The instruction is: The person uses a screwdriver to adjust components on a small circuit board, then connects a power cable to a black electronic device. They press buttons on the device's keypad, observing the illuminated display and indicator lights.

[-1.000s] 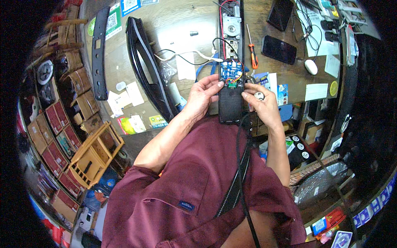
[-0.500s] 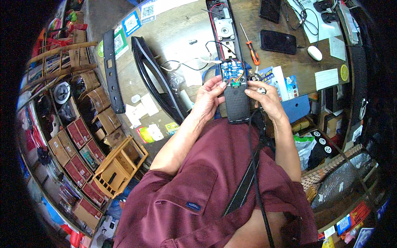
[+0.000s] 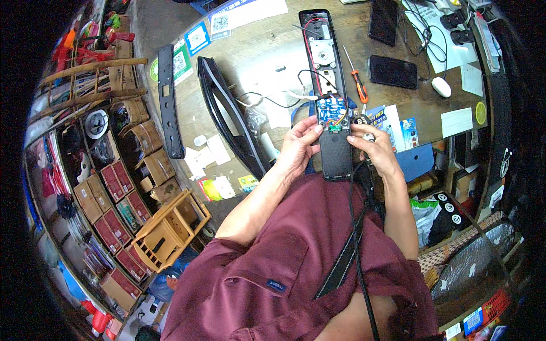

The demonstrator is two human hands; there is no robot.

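A long, narrow black door-lock housing (image 3: 338,50) lies open on the desk, one end towards my body. Inside it are a blue circuit board (image 3: 332,107), thin red and black wires and a metal mechanism (image 3: 323,55). A textured black cover (image 3: 336,154) fills its near end. My left hand (image 3: 299,146) grips the left edge beside the board, its thumb near the green connector (image 3: 334,128). My right hand (image 3: 375,149) holds the right edge, thumb and fingers bent against it; a ring is on one finger. Some fingertips are hidden by the housing.
A curved black casing (image 3: 230,116) and a flat black plate (image 3: 169,102) lie on the left. An orange screwdriver (image 3: 359,86), two black phones (image 3: 392,72) and a white mouse (image 3: 441,87) are to the right. Shelves of boxes (image 3: 116,176) and a wooden chair (image 3: 170,230) stand left of the desk.
The whole view has shifted, so the scene sits slightly farther right and lower. Both hands keep their hold on the housing, with hardly any change in their grip.
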